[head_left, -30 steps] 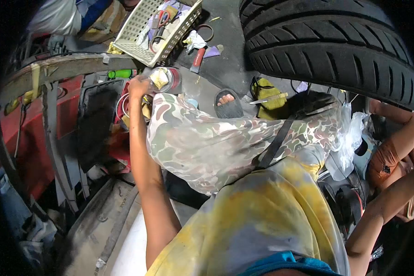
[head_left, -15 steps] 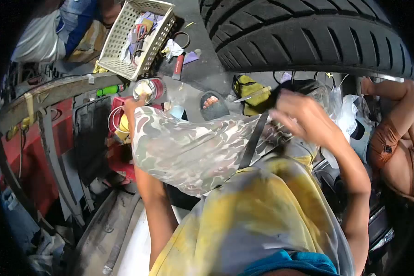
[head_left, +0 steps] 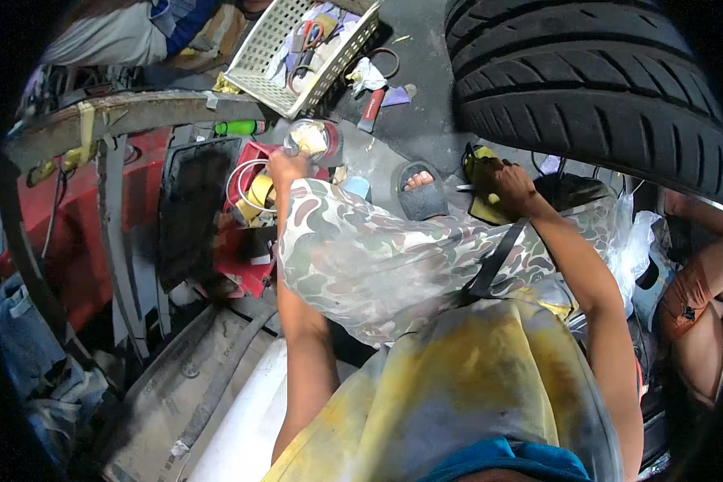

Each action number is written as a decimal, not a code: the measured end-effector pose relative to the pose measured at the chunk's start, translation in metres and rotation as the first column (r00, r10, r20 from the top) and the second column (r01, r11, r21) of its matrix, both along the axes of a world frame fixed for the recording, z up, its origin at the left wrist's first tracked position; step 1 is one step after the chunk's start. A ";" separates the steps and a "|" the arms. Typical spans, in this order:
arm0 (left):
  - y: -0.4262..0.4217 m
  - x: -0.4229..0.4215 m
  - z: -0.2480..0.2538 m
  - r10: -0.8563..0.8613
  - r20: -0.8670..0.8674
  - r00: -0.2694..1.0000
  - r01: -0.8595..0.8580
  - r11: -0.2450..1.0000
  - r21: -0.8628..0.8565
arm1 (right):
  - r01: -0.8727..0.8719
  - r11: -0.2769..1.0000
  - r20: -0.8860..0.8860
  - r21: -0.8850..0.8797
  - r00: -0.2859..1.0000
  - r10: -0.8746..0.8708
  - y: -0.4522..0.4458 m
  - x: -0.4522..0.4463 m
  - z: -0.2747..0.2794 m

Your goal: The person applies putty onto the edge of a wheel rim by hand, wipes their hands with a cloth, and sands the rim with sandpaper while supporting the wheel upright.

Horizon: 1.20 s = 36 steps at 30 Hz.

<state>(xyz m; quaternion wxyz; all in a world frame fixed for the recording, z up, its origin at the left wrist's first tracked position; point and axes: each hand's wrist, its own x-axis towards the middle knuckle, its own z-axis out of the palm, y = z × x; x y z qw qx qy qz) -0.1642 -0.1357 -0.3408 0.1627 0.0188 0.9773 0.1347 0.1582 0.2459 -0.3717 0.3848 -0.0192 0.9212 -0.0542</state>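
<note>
My left hand (head_left: 287, 165) reaches past my left knee, its fingers closed at the near rim of a round jar (head_left: 335, 143) with a pale, creamy lump inside. Just below that hand are a looped white cable and a yellow roll (head_left: 257, 195) on a red box (head_left: 245, 259). At the far right, my right hand (head_left: 512, 189) is curled down over a yellow-green pad (head_left: 490, 212). A pale tip of a flat-bladed tool (head_left: 463, 187) sticks out left of its fingers; the rest is hidden under the hand.
A cream plastic basket (head_left: 253, 68) holds scissors and scraps. Beside it lies a red-handled tool (head_left: 371, 111). A large tire (head_left: 586, 88) looms at upper right. My sandalled foot (head_left: 420, 191) is between the hands. Another person's bent leg (head_left: 693, 301) is at right.
My right hand has gone from above my lap forward and down onto the yellow-green pad, over the flat-bladed tool lying there. My left hand stays at the jar; the view has shifted.
</note>
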 end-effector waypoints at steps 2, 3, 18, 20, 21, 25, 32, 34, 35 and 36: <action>-0.006 -0.002 -0.004 0.175 0.265 0.948 -0.237 0.946 0.223 | 0.081 0.994 -0.021 -0.066 0.996 -0.083 0.005 0.015 -0.025; -0.002 0.001 0.009 0.215 0.343 0.914 -0.325 0.896 0.304 | 0.150 0.970 -0.128 -0.192 0.976 -0.176 0.005 0.018 -0.020; 0.063 0.025 0.170 -0.111 0.365 0.924 -0.272 0.478 0.835 | 0.186 0.382 -0.244 -0.905 0.509 -0.825 -0.087 -0.078 0.199; 0.075 0.021 0.210 -0.158 0.298 0.942 -0.212 0.410 0.887 | 0.084 0.349 -0.282 -0.933 0.431 -0.857 -0.091 -0.083 0.223; 0.087 0.024 0.234 -0.155 0.257 0.954 -0.176 0.406 0.897 | 0.046 0.379 -0.331 -0.924 0.399 -0.855 -0.090 -0.087 0.241; 0.118 0.037 0.294 -0.217 0.195 0.957 -0.103 0.374 0.922 | -0.004 0.547 -0.534 -0.837 0.221 -0.816 -0.075 -0.101 0.300; 0.149 0.074 0.360 -0.227 0.035 0.973 0.009 0.190 0.982 | -0.029 0.648 -0.648 -0.761 0.034 -0.761 -0.068 -0.107 0.332; 0.148 0.076 0.360 -0.224 0.010 0.975 0.030 0.174 0.984 | -0.052 0.651 -0.653 -0.757 0.039 -0.757 -0.068 -0.111 0.337; 0.149 0.079 0.362 -0.185 0.017 0.983 0.019 0.190 0.982 | -0.069 0.645 -0.648 -0.761 0.036 -0.761 -0.068 -0.113 0.338; 0.148 0.081 0.362 -0.146 0.026 0.989 0.004 0.207 0.978 | -0.083 0.637 -0.641 -0.766 0.034 -0.767 -0.068 -0.115 0.337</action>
